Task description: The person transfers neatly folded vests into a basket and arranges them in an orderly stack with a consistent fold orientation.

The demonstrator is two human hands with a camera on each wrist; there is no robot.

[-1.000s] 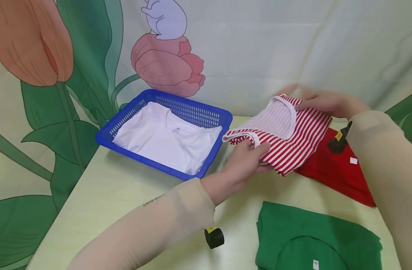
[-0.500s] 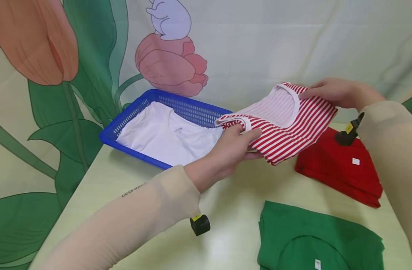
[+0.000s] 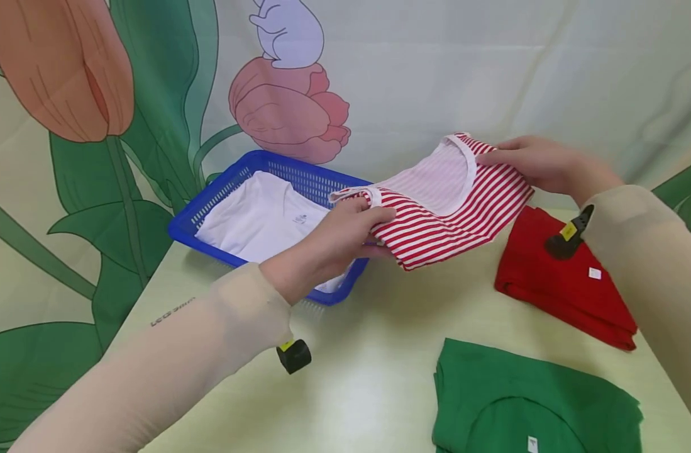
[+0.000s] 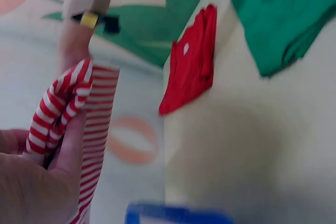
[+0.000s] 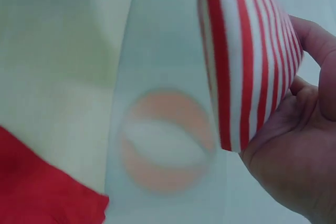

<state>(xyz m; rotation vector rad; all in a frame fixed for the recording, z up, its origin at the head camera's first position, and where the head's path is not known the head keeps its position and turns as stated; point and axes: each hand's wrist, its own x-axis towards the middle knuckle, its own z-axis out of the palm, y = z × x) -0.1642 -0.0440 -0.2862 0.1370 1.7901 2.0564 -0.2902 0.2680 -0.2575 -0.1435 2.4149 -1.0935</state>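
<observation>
A folded red-and-white striped shirt is held up above the table between both hands, its white-trimmed neckline facing up. My left hand grips its left edge, thumb on top and fingers beneath. At the far right edge my right hand pinches the cloth, also seen in the right wrist view, where the palm lies against the folded shirt. The shirt's left end overlaps the right rim of a blue plastic basket in the head view. Inside the basket lies a folded white shirt.
A folded red shirt lies on the table at the right, below my right forearm. Nearer the front is a folded green shirt. Behind the pale table hangs a backdrop printed with flowers.
Both hands have carried the striped shirt left toward the basket, so it now overlaps the basket's right side. More of the red shirt shows. The basket and green shirt stay put.
</observation>
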